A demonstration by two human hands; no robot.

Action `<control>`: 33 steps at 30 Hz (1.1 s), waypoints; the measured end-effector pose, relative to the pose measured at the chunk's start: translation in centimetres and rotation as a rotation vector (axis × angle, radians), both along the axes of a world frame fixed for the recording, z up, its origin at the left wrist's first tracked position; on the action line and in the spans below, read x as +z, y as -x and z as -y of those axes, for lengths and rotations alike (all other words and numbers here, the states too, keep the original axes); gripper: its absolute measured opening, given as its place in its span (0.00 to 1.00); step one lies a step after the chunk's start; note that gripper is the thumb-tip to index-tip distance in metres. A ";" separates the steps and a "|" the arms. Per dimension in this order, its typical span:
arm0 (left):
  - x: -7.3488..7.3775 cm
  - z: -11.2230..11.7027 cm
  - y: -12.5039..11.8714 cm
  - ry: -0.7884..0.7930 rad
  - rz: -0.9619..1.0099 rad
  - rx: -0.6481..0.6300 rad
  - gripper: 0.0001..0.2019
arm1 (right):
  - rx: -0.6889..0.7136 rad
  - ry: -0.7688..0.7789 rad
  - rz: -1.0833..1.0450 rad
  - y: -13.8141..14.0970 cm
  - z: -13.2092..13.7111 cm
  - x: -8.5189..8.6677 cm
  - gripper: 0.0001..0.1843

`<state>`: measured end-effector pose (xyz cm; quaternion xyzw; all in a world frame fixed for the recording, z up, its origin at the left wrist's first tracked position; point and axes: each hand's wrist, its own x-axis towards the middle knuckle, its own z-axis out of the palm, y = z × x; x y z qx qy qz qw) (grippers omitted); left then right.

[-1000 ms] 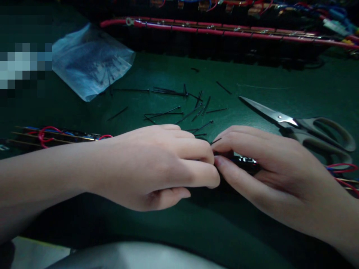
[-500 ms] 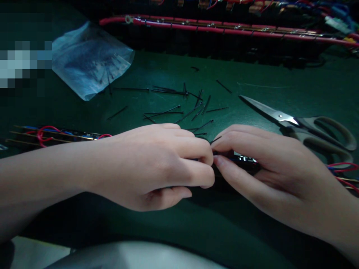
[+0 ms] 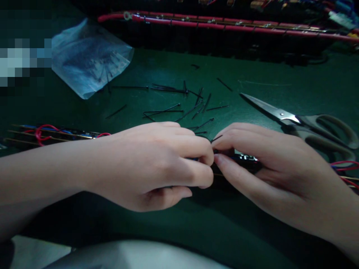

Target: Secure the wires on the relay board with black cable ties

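A long dark strip of electronics (image 3: pixel 71 133) with red and blue wires and brass-coloured edges runs across the table beneath both hands. Curled over its middle is my left hand (image 3: pixel 165 164), fingers bent down; what their tips grip is hidden. My right hand (image 3: pixel 269 164) meets it from the right, thumb and index finger pinched together at the strip. A thin black cable tie (image 3: pixel 217 138) pokes up between the two hands at the right index fingertip. Part of the strip (image 3: pixel 246 158) shows under the right palm.
Loose black cable ties (image 3: pixel 168 89) lie scattered behind the hands. A clear plastic bag (image 3: pixel 92 59) holding more sits back left. Scissors (image 3: pixel 288 117) lie at the right, blades pointing left. Along the back runs a larger dark assembly with a red cable (image 3: pixel 224 27).
Both hands keep nearly the same position and grip. The view has shifted slightly, and a little more of the strip's edge shows between the hands.
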<state>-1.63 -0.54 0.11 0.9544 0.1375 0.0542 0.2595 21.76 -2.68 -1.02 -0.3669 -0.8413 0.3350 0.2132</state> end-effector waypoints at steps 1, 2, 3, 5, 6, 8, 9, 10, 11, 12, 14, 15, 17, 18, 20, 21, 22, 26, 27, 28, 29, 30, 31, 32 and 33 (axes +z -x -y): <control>0.0 0.0 0.0 0.001 0.000 -0.002 0.09 | 0.002 0.002 0.000 0.0 0.0 0.0 0.07; 0.0 0.0 0.0 0.003 0.004 -0.005 0.09 | 0.002 0.004 0.003 0.0 0.0 0.0 0.07; 0.0 0.0 0.1 0.004 0.008 -0.003 0.09 | 0.004 0.005 0.003 0.0 0.0 0.0 0.07; 0.0 -0.1 0.1 0.005 0.016 0.002 0.09 | 0.001 0.009 0.006 -0.1 0.1 0.0 0.07; 0.0 -0.1 0.2 0.005 0.020 0.004 0.10 | -0.004 0.012 0.011 -0.1 0.1 0.0 0.07; 0.1 -0.1 0.3 0.005 0.024 0.005 0.10 | -0.013 0.011 0.021 -0.1 0.1 0.1 0.07; 0.1 -0.1 0.3 0.007 0.023 0.002 0.11 | -0.010 0.008 0.026 -0.1 0.1 0.2 0.07; 0.1 -0.1 0.3 0.010 0.024 -0.002 0.11 | -0.006 0.004 0.035 -0.1 0.1 0.3 0.07; 0.1 -0.1 0.3 0.011 0.023 -0.006 0.11 | 0.001 -0.004 0.042 0.0 0.0 0.5 0.07; 0.2 -0.2 0.3 0.011 0.025 -0.011 0.11 | 0.007 -0.006 0.055 0.0 0.0 0.6 0.06; 0.2 -0.2 0.2 0.009 0.039 -0.018 0.12 | 0.011 -0.009 0.073 0.0 -0.1 0.7 0.06; 0.2 -0.2 0.1 0.008 0.044 -0.021 0.11 | 0.006 -0.009 0.077 0.1 -0.1 0.7 0.06; 0.1 -0.3 0.0 0.009 0.041 -0.022 0.11 | -0.003 -0.021 0.070 0.1 -0.2 0.7 0.06; 0.1 -0.3 0.0 0.008 0.036 -0.024 0.11 | -0.008 -0.026 0.071 0.1 -0.2 0.6 0.06; 0.0 -0.3 0.0 0.001 0.027 -0.022 0.11 | -0.013 -0.031 0.076 0.1 -0.2 0.5 0.07; 0.0 -0.3 0.1 -0.002 0.029 -0.019 0.12 | -0.013 -0.031 0.078 0.0 -0.2 0.4 0.07; 0.0 -0.3 0.1 0.004 0.029 -0.017 0.12 | -0.011 -0.031 0.079 0.0 -0.1 0.3 0.07; 0.4 -0.4 0.2 0.129 -0.013 -0.076 0.14 | 0.011 -0.059 0.056 -0.3 -0.1 -0.2 0.06; 0.5 -0.5 0.3 0.166 -0.031 -0.107 0.14 | 0.015 -0.070 0.050 -0.4 -0.1 -0.2 0.05; 0.6 -0.5 0.3 0.188 -0.047 -0.129 0.14 | 0.015 -0.074 0.051 -0.4 -0.1 -0.3 0.05; 0.6 -0.5 0.3 0.200 -0.055 -0.139 0.13 | 0.015 -0.073 0.054 -0.4 -0.1 -0.3 0.05; 0.7 -0.5 0.3 0.203 -0.057 -0.137 0.13 | 0.015 -0.069 0.056 -0.4 -0.1 -0.2 0.06; 0.7 -0.5 0.4 0.205 -0.051 -0.122 0.13 | 0.015 -0.060 0.058 -0.3 -0.1 -0.1 0.06; 0.8 -0.5 0.4 0.212 -0.044 -0.104 0.13 | 0.014 -0.051 0.059 -0.3 -0.1 0.0 0.06; 0.8 -0.5 0.4 0.226 -0.037 -0.092 0.13 | 0.011 -0.037 0.065 -0.2 -0.1 0.2 0.06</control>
